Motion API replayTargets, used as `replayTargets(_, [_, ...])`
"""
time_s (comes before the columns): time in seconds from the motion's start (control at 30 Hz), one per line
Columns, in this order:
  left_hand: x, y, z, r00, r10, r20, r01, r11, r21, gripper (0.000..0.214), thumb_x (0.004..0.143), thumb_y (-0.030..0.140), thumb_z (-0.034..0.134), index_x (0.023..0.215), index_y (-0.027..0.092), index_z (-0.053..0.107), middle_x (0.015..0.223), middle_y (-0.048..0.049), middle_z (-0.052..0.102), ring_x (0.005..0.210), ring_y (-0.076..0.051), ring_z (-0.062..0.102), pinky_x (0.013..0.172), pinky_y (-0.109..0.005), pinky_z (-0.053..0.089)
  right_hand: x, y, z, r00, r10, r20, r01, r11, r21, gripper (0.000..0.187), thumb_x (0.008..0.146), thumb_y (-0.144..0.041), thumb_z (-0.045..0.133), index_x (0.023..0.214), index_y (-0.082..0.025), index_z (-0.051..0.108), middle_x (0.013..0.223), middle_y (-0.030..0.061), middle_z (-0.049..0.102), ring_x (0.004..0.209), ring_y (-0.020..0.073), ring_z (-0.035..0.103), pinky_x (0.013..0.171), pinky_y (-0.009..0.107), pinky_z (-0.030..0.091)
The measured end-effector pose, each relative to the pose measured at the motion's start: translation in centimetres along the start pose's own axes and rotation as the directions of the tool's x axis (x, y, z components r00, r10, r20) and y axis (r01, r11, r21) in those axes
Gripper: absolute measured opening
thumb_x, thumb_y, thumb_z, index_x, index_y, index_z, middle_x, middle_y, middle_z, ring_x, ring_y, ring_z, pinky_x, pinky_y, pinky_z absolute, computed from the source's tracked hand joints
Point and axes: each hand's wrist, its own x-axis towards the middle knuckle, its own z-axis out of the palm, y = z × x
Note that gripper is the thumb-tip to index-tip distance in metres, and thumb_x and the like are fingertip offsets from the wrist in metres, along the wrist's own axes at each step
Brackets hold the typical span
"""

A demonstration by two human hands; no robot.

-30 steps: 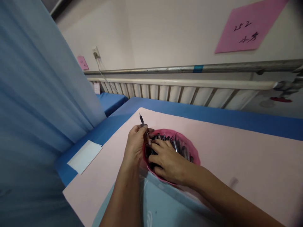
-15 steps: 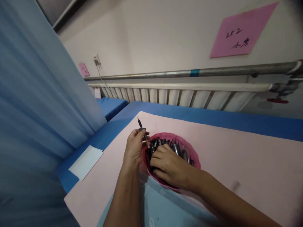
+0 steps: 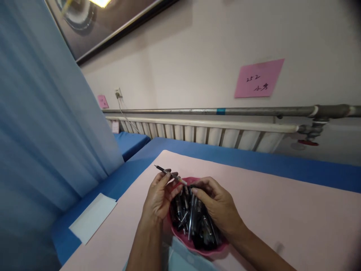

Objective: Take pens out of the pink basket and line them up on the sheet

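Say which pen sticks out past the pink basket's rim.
The pen held in the left hand; the other pens are in or over the basket.

Pen (image 3: 159, 168): between the left fingers (image 3: 175, 192)
Basket (image 3: 183, 237): before and right of them, pens (image 3: 193, 216) inside
Paper (image 3: 93, 218): left of them
Radiator (image 3: 201, 136): beyond them

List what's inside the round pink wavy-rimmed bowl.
Slim black and clear plastic pen parts, heaped loosely. The bare right hand hides part of the bowl; the pile's lower layers are covered.
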Motion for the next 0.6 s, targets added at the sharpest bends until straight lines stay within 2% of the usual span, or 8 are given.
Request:
replayTargets(0.33, [-0.27,-0.58,0.46,0.998,0.005,0.059,-0.005,1.0,-0.015,0.009,0.075,0.011,0.061,0.08,0.013,0.054,0.083,-0.0072,0.066,0.073,-0.016,0.066,0.07,-0.03,0.055,0.21,0.08,-0.16,0.999,0.017,-0.048,-0.015,0.999,0.044,0.011,0.072,-0.028,0.063,0.075,-0.019,0.058,0.073,-0.0016,0.062,0.068,0.0131,0.056,0.064,0.025,0.046])
replayTargets(0.6, [-0.34,-0.73,0.9,1.0,-0.009,0.026,0.009,1.0,-0.003,0.006,0.077,0.01,0.058,0.078,0.012,0.053,0.08,-0.0084,0.067,0.068,-0.015,0.066,0.065,-0.027,0.056,0.32,0.1,-0.28,0.995,-0.037,-0.089,0.04,0.999,0.036,0.011,0.073,-0.029,0.063,0.075,-0.019,0.058,0.072,-0.0013,0.062,0.069,0.0139,0.058,0.064,0.024,0.046])
